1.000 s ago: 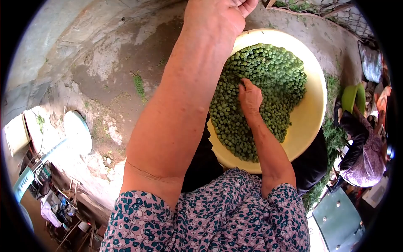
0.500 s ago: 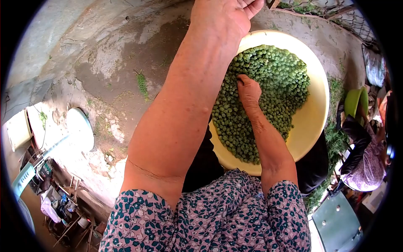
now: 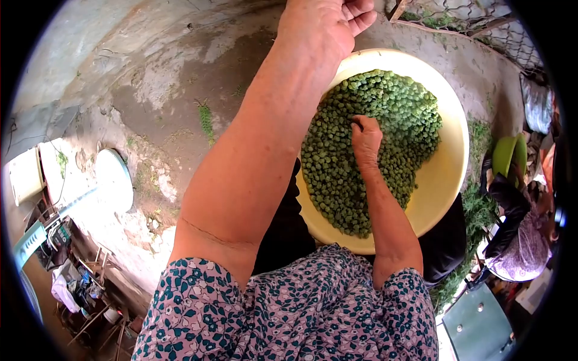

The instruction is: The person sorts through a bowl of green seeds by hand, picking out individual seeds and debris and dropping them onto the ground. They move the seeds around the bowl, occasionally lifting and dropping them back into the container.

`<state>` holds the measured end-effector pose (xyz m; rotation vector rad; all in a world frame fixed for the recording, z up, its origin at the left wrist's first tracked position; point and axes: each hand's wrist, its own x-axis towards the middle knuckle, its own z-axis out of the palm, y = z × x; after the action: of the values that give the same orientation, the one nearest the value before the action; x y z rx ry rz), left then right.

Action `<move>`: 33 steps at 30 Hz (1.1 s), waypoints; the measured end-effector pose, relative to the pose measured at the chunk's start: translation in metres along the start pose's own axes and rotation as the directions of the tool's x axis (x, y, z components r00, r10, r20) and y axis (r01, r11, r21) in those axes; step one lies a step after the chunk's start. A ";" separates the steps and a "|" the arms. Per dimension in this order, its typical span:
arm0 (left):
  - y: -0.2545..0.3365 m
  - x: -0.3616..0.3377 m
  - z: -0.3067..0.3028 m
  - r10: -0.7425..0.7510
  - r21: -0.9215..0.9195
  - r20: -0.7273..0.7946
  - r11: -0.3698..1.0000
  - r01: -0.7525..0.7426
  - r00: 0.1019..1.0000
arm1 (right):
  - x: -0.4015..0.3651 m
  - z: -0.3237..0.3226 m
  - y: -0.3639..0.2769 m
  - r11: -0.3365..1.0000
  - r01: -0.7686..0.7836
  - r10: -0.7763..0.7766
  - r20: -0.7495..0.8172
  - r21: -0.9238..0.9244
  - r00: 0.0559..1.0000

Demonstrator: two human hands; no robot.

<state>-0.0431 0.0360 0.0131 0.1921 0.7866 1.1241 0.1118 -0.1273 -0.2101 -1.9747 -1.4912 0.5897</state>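
Note:
A wide pale yellow basin [image 3: 442,180] holds a heap of small round green pieces [image 3: 394,99]. My right hand [image 3: 366,138] is over the heap inside the basin, its fingers bent in and thumb pressed close to them; whatever lies between the fingertips is too small to make out. Raised high across the view, my left forearm passes over the basin's left side. At the top edge, above the basin's rim, my left hand [image 3: 337,21] shows curled fingers. The frame cuts off part of that hand, and anything in its grip is hidden.
Dark cloth shows under the basin. At the right are a green bowl [image 3: 509,155], a person in patterned clothing [image 3: 521,246] and a green board-like seat [image 3: 478,325]. A round white lid-like object [image 3: 114,180] and clutter [image 3: 84,289] stand left; wire mesh [image 3: 512,39] is top right.
My right hand has shifted right and slightly down over the green pieces. My left hand's curled fingers show a little more at the top edge. The view has shifted slightly.

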 end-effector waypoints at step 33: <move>-0.005 0.005 0.005 -0.010 -0.018 -0.017 1.000 0.010 1.000 | -0.016 0.018 -0.060 0.905 -0.402 0.230 0.630 0.142 0.742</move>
<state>-0.0357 0.0395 0.0116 0.1631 0.7920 1.1242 0.0535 -0.1269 -0.1827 -1.9195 -1.2967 1.6175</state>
